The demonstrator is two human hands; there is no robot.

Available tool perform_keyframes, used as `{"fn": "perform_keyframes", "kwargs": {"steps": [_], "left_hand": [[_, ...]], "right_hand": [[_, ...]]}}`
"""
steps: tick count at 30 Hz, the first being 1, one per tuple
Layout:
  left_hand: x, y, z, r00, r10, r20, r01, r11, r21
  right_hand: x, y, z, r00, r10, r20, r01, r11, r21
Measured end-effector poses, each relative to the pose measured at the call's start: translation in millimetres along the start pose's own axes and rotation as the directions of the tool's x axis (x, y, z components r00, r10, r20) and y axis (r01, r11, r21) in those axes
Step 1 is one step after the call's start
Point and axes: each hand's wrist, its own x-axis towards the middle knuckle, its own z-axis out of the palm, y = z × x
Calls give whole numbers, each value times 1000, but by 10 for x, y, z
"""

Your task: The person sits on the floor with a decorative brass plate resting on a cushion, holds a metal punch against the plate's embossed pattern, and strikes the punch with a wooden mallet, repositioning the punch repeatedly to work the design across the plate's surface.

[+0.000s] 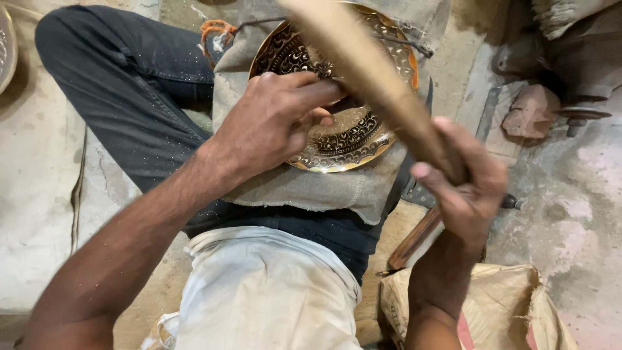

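Observation:
A round brass plate (353, 139) with dense engraved patterns lies on a grey cloth (337, 188) spread over my lap. My left hand (275, 120) rests on the plate with fingers curled tight, as if pinching a small tool that is hidden under them. My right hand (463, 185) is closed around the handle of a wooden mallet (366, 68), which is raised and blurred above the plate's right half.
My dark trouser leg (123, 78) stretches to the upper left. A wooden-handled tool (414, 240) lies on the floor by my right forearm. A tan sack (499, 304) sits at lower right, metal blocks and a bolt (551, 110) at upper right.

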Motion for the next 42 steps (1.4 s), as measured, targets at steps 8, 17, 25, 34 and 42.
{"fn": "perform_keyframes", "kwargs": {"steps": [8,17,25,34,42], "left_hand": [[-6,-7,-16,1000,-12,24,14,998,-66],[-9,-15,-19,1000,2,17,-1,999,-41],[4,-37,-16,999,-8,36,9,1000,-19],[22,2,-75,999,-13,52,15,999,-43],[25,-14,-89,997,10,71,-7,999,-44]], "right_hand": [[-81,-52,-13,992,124,-24,-126,984,-125],[-175,184,12,997,30,-74,-25,998,60],[-207,121,35,966,186,-177,-125,943,309],[-354,68,-9,969,246,-9,-245,968,47],[-409,91,-32,988,152,-2,-152,988,-7]]}}
